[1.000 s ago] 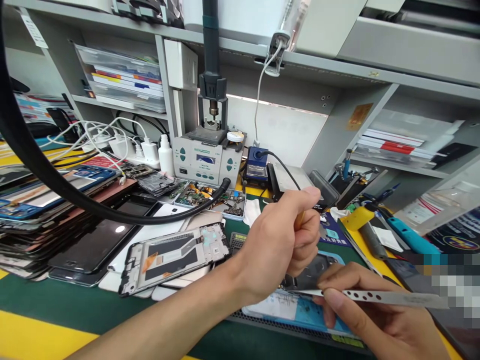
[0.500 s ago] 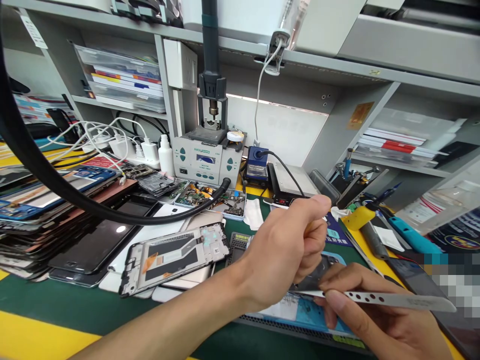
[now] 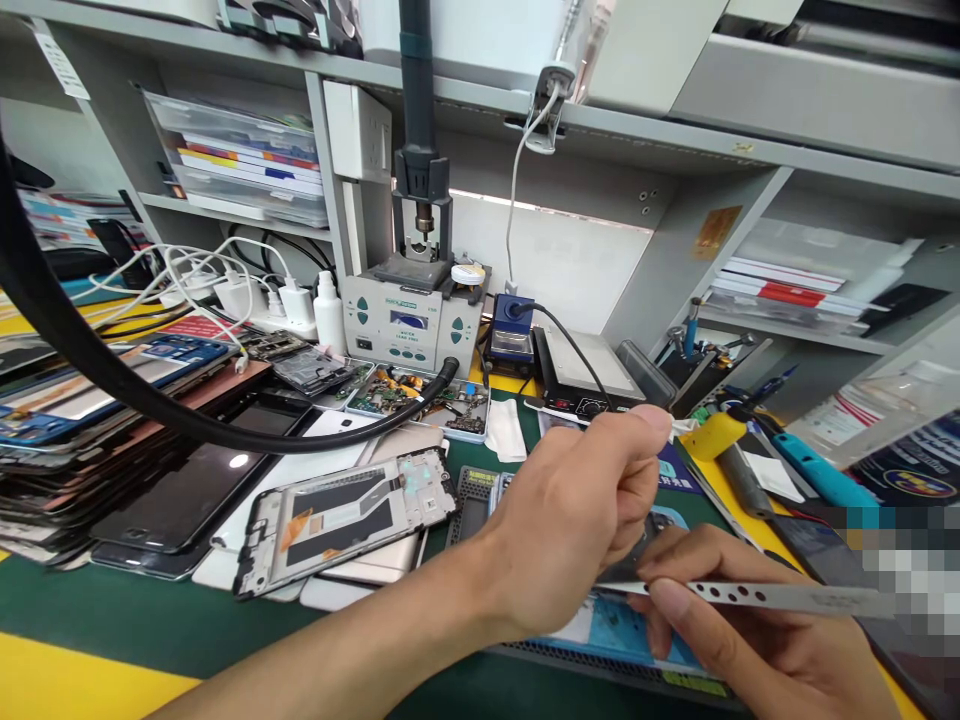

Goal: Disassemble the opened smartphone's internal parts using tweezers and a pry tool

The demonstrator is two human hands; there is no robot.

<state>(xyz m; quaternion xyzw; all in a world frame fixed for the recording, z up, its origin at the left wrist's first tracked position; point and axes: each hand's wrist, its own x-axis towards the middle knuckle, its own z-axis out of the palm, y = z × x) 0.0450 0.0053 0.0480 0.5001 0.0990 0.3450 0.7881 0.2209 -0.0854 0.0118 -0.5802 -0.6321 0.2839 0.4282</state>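
Note:
My left hand [image 3: 559, 510] is closed in a fist over the work in front of me, its thumb uppermost. Whatever its fingers grip is hidden behind the hand. My right hand [image 3: 739, 625] pinches a pair of silver tweezers [image 3: 780, 598] with a row of holes. The tweezers lie nearly level, their tip pointing left beneath my left hand. Under both hands is a light-blue worn surface [image 3: 619, 632] with a dark part, mostly covered. It rests on a dark perforated holder [image 3: 471, 490] with a yellow label.
Left of my hands, an opened phone frame [image 3: 345, 520] lies on other phones, beside a tall phone stack [image 3: 45, 470]. A rework station [image 3: 397, 320] stands behind a tray of circuit boards [image 3: 390, 395]. A thick black hose [image 3: 247, 440] arcs across. Tools [image 3: 825, 470] lie at right.
The view has shifted slightly. My left fist has moved a little to the right; my right hand keeps its hold on the tweezers in nearly the same place.

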